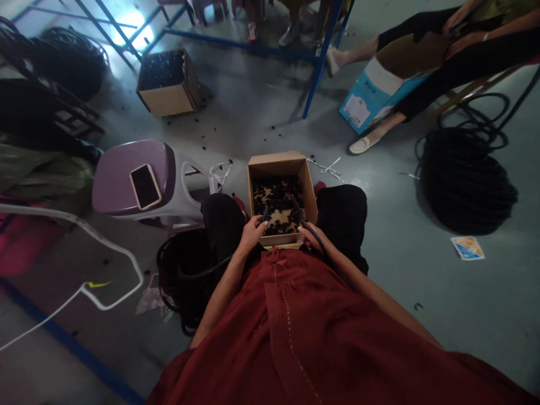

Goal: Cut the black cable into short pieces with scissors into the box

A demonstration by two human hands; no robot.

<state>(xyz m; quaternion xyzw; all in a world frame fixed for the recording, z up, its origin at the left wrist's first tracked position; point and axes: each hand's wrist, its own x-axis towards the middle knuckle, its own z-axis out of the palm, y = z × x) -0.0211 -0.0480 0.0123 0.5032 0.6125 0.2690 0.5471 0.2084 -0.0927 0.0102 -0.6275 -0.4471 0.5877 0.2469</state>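
Red dress (295,332) nearest; left hand (253,235) clenches small dark piece (265,214), right hand (311,237) grips blue-handled cutters (298,214) over cardboard box (276,167).

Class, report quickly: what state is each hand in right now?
Left hand: closed, holding a small dark piece, too small to identify.
Right hand: closed, holding blue-handled cutters.

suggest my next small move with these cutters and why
Probably snip the black cable end in your left hand over the cardboard box: the blue-handled cutters in your right hand point into it, and stray bits lie on the floor.
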